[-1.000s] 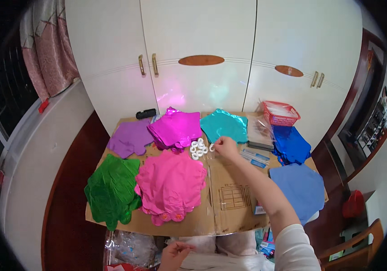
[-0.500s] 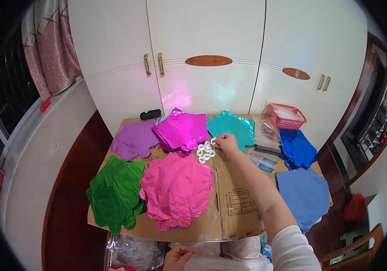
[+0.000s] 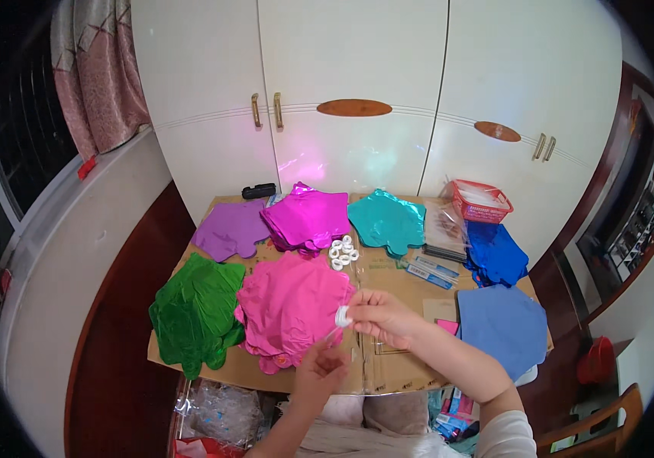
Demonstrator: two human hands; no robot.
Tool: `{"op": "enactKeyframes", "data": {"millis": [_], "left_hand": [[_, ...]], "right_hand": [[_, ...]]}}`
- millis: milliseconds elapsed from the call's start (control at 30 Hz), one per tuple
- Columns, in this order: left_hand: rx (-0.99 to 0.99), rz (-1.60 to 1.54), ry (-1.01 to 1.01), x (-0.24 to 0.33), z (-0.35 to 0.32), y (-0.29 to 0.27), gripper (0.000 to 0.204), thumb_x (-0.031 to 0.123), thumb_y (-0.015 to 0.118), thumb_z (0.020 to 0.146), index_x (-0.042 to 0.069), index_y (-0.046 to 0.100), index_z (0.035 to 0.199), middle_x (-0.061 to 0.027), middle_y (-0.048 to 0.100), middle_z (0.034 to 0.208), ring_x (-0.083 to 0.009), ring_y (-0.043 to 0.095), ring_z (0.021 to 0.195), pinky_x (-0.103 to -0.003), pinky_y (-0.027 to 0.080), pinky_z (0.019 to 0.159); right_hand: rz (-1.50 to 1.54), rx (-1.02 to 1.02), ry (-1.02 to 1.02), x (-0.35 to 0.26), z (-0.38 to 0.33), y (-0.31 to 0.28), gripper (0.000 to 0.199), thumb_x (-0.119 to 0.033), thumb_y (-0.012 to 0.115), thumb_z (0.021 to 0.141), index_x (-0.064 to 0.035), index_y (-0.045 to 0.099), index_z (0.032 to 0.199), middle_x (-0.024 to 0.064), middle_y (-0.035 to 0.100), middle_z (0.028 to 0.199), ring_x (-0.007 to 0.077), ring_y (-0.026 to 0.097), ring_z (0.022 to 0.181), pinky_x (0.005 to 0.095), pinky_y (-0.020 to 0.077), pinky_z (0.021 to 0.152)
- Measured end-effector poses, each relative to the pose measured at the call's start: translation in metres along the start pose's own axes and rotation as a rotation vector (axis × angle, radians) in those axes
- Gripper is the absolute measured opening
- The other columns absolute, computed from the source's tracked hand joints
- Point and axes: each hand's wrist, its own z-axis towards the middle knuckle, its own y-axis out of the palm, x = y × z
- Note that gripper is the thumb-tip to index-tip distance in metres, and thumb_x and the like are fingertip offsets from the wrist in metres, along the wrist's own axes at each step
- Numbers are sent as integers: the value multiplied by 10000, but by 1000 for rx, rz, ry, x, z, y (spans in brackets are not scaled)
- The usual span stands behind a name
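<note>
My right hand (image 3: 382, 314) is closed, pinching a small white ring-shaped roll of ribbon (image 3: 343, 316) over the edge of the pink foil stack. Lower and to its left, my left hand (image 3: 324, 371) is closed too, thumb against fingers. A thin pale strand (image 3: 332, 336) runs from the roll toward those fingers; its tip is hidden there. Beneath both hands lies the stack of pink foil balloons (image 3: 289, 309), flat and scallop-edged. Several more white rolls (image 3: 340, 256) sit in a cluster just behind it.
Around the cardboard-covered table (image 3: 376, 370) lie green (image 3: 197, 309), purple (image 3: 229, 227), magenta (image 3: 308, 217), teal (image 3: 388, 221), dark blue (image 3: 496, 252) and grey-blue (image 3: 502, 328) foil stacks. At the back right stand clear bags (image 3: 443, 223) and a red basket (image 3: 482, 201). White cabinets (image 3: 357, 46) rise behind.
My right hand has come back from the cluster toward me, carrying one white roll. My left hand has risen from below the table edge to meet it. The view has shifted slightly.
</note>
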Motion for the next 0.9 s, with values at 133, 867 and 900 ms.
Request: {"op": "enactKeyframes", "data": {"millis": [133,867,900], "left_hand": [[99,-62,134,9,1,17,230,-60,581,746,-9,565,970,-52,609,812,-76,561,678,-196,465,623],[-252,143,-25,37,24,-2,276,17,552,803,55,438,1052,-9,563,677,-39,507,607,-178,381,534],[-252,92,-52,37,25,0,290,16,560,799,57,428,1054,-4,555,672,-40,502,603,-174,378,535]], "right_hand": [[-34,-3,32,9,-15,0,81,-46,589,797,-45,558,872,39,612,817,75,600,705,165,508,627],[-497,-180,-268,36,-26,-12,122,-8,561,803,-34,534,918,7,562,767,64,536,673,200,442,596],[-508,-168,-292,39,-24,-14,147,-18,560,804,-40,535,947,2,560,752,60,529,669,202,432,591]]}}
